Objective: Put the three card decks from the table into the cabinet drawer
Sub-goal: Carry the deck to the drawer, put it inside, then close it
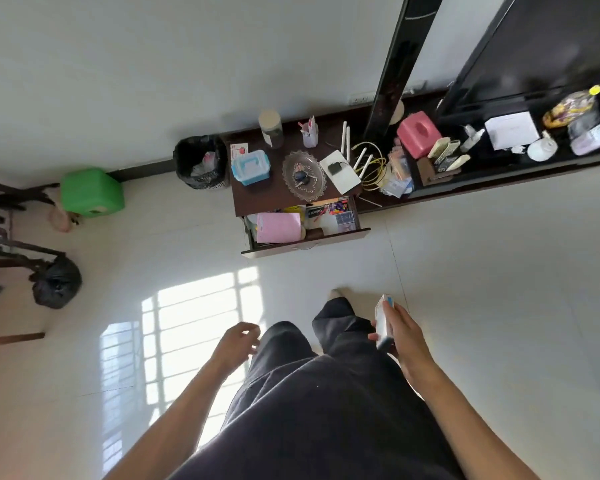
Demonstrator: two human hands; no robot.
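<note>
drawer (305, 233): pulled open below the cabinet (257, 188) top
bin (201, 161): left of cabinet (touching or not, unclear)
tray (304, 175): on cabinet top
stool (92, 192): left of bin

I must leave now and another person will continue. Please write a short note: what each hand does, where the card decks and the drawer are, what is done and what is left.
Right hand: holds one card deck, a white box with a blue end, at hip height.
Left hand: empty, fingers loosely open.
Drawer: already pulled open under the cabinet top, a few steps ahead across the floor. It is full of things; a blue box near its right end may be a deck, but this is too small to be sure.
Left: walk to the drawer and put the held deck in. No table is in view, so check for other decks.
</note>
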